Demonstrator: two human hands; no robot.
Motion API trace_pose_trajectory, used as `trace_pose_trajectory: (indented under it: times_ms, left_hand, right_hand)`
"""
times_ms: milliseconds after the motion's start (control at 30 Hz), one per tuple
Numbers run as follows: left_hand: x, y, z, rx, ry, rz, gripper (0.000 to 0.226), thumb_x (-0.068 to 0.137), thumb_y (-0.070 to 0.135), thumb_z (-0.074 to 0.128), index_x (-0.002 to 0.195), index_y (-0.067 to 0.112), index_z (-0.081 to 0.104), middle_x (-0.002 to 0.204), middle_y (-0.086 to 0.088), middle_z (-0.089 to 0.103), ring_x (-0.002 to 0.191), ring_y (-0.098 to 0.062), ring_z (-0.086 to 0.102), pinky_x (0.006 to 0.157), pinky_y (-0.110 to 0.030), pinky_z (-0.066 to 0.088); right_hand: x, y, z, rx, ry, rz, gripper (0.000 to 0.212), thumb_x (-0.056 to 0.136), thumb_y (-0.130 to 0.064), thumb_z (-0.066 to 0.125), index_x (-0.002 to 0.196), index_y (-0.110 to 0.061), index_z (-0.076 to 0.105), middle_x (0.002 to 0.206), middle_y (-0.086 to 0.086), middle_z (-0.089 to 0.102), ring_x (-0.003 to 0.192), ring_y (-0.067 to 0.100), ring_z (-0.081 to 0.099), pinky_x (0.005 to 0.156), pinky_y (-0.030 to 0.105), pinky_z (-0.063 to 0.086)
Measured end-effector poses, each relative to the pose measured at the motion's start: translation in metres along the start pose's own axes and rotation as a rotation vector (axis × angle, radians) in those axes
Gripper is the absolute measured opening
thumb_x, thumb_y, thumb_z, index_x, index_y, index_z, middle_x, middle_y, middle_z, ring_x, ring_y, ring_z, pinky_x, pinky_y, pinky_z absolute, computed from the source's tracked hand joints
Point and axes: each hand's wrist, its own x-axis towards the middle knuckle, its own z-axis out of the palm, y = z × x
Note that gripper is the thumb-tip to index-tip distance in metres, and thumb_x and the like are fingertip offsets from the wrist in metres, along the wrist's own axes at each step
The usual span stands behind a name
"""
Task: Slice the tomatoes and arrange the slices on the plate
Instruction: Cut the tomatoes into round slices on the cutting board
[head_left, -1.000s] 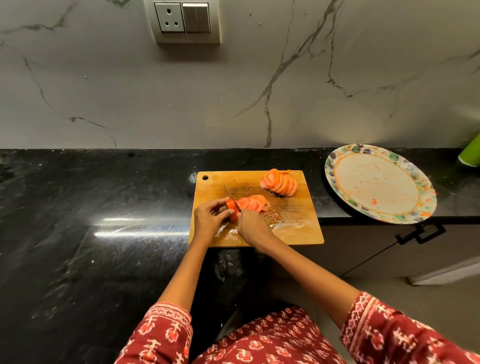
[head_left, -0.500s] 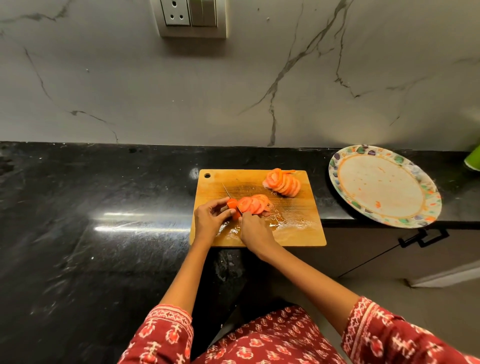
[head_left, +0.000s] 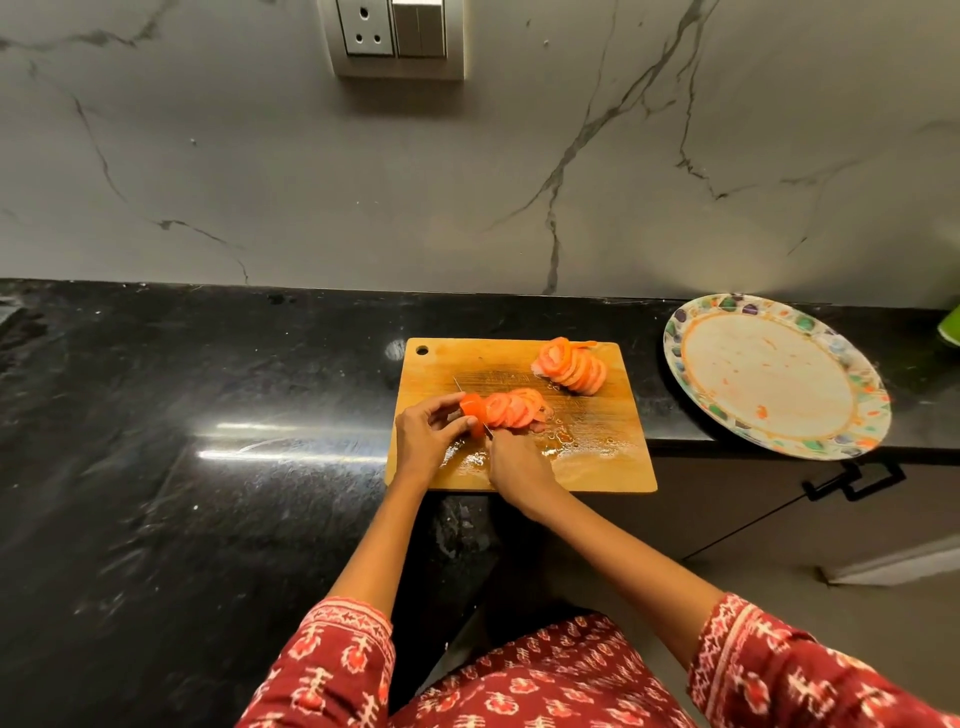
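Head view: right hand (head_left: 519, 470) clamped on knife (head_left: 470, 408), blade further into tomato end (head_left: 474, 408) than a second ago; left hand (head_left: 426, 439) pinching that shrinking end. Fanned slices (head_left: 514, 408) beside, second sliced tomato (head_left: 571, 366) farther up cutting board (head_left: 597, 467). Plate (head_left: 862, 415) still bare of slices.

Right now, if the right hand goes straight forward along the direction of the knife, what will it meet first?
Most likely the tomato end piece that the left hand pinches: the right hand points the knife straight at it. Beyond that is bare cutting board. Depth is hard to judge.
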Motion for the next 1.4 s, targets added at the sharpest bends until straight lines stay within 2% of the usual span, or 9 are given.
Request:
trace_pose_trajectory:
  times_ms: [167,333,533,700,867,967,1167,1367,1400]
  left_hand:
    - [0.001,-0.002,-0.001,0.024,0.014,0.011,0.042,0.071,0.002,0.076,0.112,0.002,0.065,0.107,-0.009,0.066,0.098,-0.014,0.064,0.082,-0.015,0.052]
    - [-0.002,0.001,-0.001,0.087,-0.005,0.065,0.040,0.072,0.003,0.075,0.111,0.004,0.065,0.104,0.001,0.063,0.097,-0.008,0.060,0.080,-0.006,0.047]
    - [-0.001,0.001,-0.002,0.187,-0.003,0.143,0.035,0.074,0.005,0.074,0.109,0.006,0.068,0.110,-0.007,0.066,0.102,-0.011,0.058,0.082,-0.001,0.041]
    - [-0.003,0.002,0.000,0.222,-0.007,0.182,0.035,0.076,0.005,0.073,0.110,0.004,0.066,0.111,-0.008,0.066,0.102,-0.010,0.057,0.082,0.001,0.040]
    - [-0.003,0.002,-0.002,0.186,-0.003,0.152,0.035,0.076,0.008,0.074,0.110,0.009,0.067,0.108,-0.004,0.067,0.099,-0.008,0.059,0.083,-0.009,0.047]
    - [-0.004,0.004,-0.002,0.184,0.008,0.151,0.033,0.075,0.007,0.075,0.107,0.007,0.068,0.105,-0.003,0.067,0.096,-0.009,0.060,0.078,-0.002,0.044]
    - [-0.002,0.009,0.000,0.141,0.004,0.113,0.032,0.074,0.005,0.075,0.105,0.004,0.068,0.102,-0.004,0.067,0.092,-0.007,0.059,0.074,-0.002,0.046]
    - [0.000,0.004,0.001,0.141,-0.019,0.119,0.032,0.072,0.006,0.076,0.103,0.007,0.070,0.101,-0.002,0.068,0.093,-0.008,0.062,0.083,-0.017,0.051]
    - [-0.001,0.005,0.001,0.145,-0.023,0.124,0.031,0.072,0.005,0.076,0.102,0.007,0.070,0.100,-0.002,0.068,0.092,-0.006,0.062,0.083,-0.015,0.050]
  right_hand:
    - [-0.035,0.025,0.008,-0.160,-0.072,-0.032,0.021,0.099,-0.006,0.034,0.113,-0.001,0.049,0.109,0.017,0.061,0.102,0.035,0.059,0.072,0.037,0.042]
    - [-0.043,0.035,0.000,-0.096,-0.072,0.000,0.023,0.101,-0.017,0.034,0.110,-0.004,0.051,0.106,0.016,0.061,0.100,0.035,0.059,0.072,0.036,0.041]
    - [-0.039,0.027,-0.024,0.016,0.096,-0.022,0.032,0.102,-0.024,0.033,0.108,-0.001,0.055,0.106,0.018,0.061,0.097,0.034,0.059,0.073,0.035,0.041]
    - [-0.034,0.012,-0.020,0.018,0.100,-0.030,0.033,0.103,-0.024,0.032,0.112,-0.001,0.054,0.109,0.023,0.060,0.097,0.035,0.061,0.069,0.033,0.039]
    - [-0.031,0.006,-0.015,-0.002,0.085,-0.010,0.030,0.102,-0.023,0.034,0.115,-0.002,0.052,0.114,0.025,0.058,0.099,0.035,0.060,0.070,0.033,0.039]
    - [-0.032,0.005,-0.015,-0.009,0.095,-0.002,0.028,0.102,-0.022,0.035,0.113,-0.003,0.053,0.109,0.018,0.061,0.100,0.033,0.059,0.071,0.034,0.041]
    - [-0.032,0.005,-0.014,-0.008,0.109,0.005,0.030,0.103,-0.023,0.032,0.113,-0.004,0.052,0.109,0.015,0.061,0.101,0.032,0.059,0.074,0.034,0.041]
    - [-0.020,0.000,-0.019,-0.009,0.071,0.002,0.027,0.101,-0.016,0.034,0.113,0.000,0.053,0.110,0.019,0.061,0.103,0.034,0.057,0.071,0.033,0.036]
    - [-0.016,-0.002,-0.020,0.000,0.061,-0.005,0.027,0.101,-0.016,0.034,0.110,0.000,0.054,0.109,0.020,0.062,0.101,0.035,0.058,0.069,0.032,0.035]
